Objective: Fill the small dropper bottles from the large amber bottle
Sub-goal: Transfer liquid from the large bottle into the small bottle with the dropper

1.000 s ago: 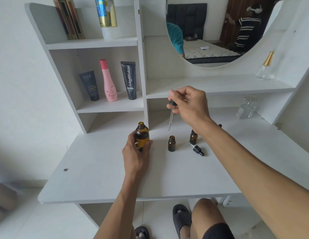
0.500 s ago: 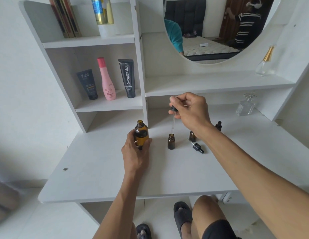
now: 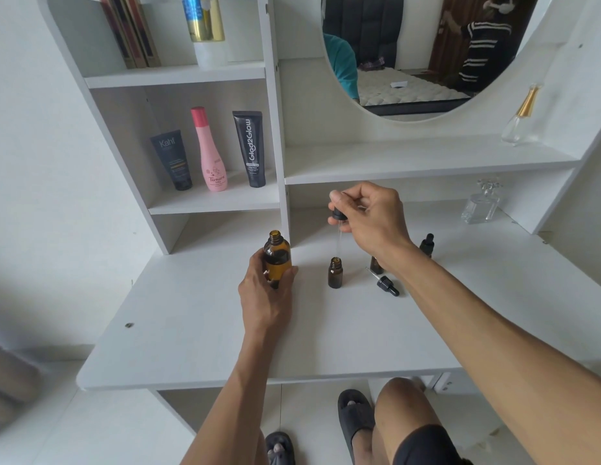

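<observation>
On the white laminate vanity desk (image 3: 198, 333) the step in hand looks like the transfer itself: liquid drawn from the large bottle is being carried by pipette to a small one. The left hand (image 3: 264, 297) grips the large round amber glass bottle (image 3: 277, 256), its fingers wrapped round the lower body; the bottle stands upright on the desk with its cap off, and its glass looks darker in the lower part, though the level cannot be read with confidence. The right hand (image 3: 369, 219) pinches the black-collared glass dropper (image 3: 339, 229) between thumb and fingertips, the clear tube hanging straight down with its tip at or just above the mouth of the small open amber dropper bottle (image 3: 335, 273); how full that bottle is cannot be told. The next move likely calls for a steady squeeze of the bulb while the tip stays centred over the narrow neck. Beside it lies a loose black dropper cap (image 3: 386, 284).
</observation>
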